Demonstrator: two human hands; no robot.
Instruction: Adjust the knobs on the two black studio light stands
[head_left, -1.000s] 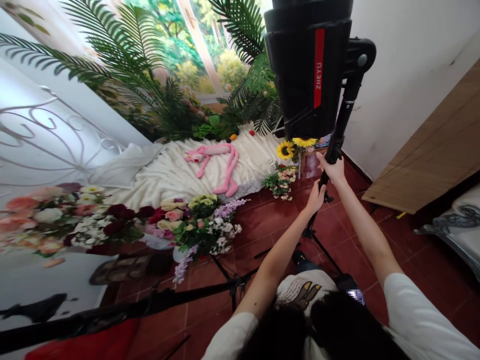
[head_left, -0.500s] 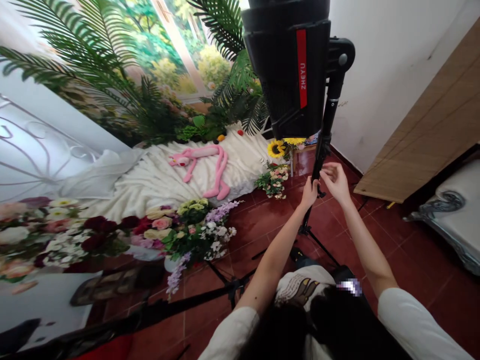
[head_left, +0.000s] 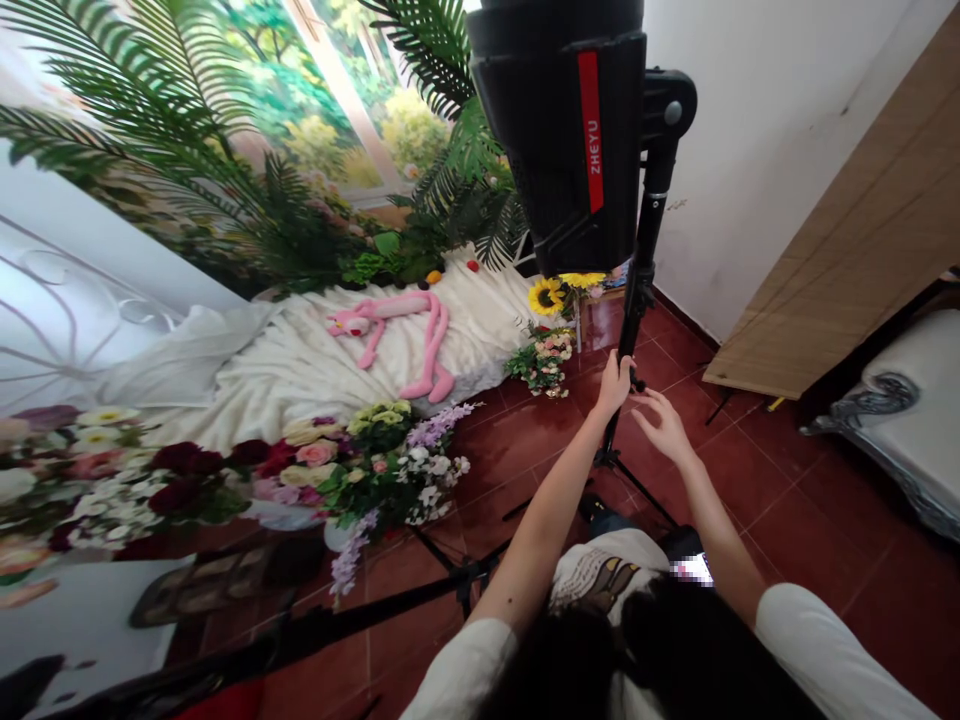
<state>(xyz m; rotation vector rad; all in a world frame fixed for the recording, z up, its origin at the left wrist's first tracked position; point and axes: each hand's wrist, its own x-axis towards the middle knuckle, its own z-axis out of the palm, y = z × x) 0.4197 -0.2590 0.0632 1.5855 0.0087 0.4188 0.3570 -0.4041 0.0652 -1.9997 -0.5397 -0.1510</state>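
A black light stand [head_left: 631, 325] rises in front of me, and a large black studio light [head_left: 559, 150] with a red strip is mounted at its top. My left hand [head_left: 616, 380] is wrapped around the stand's pole, just beside a small black clamp knob [head_left: 637, 382]. To the right and slightly below that knob is my right hand [head_left: 664, 425], apart from the pole, its fingers spread and nothing in them. The stand's legs [head_left: 645, 485] spread over the red tiled floor near my foot.
A pink plush toy [head_left: 424, 335] lies on a white draped cloth [head_left: 300, 350] behind flower bunches [head_left: 360, 460]. Another black stand [head_left: 360, 615] crosses the lower left. At right are a wooden panel [head_left: 832, 240] and a white carved seat [head_left: 915, 420]. Sunflowers [head_left: 546, 296] stand behind the light.
My right hand has moved down and away from the pole, and its fingers have spread. My left hand still grips the pole, slightly lower in view. The view has shifted a little.
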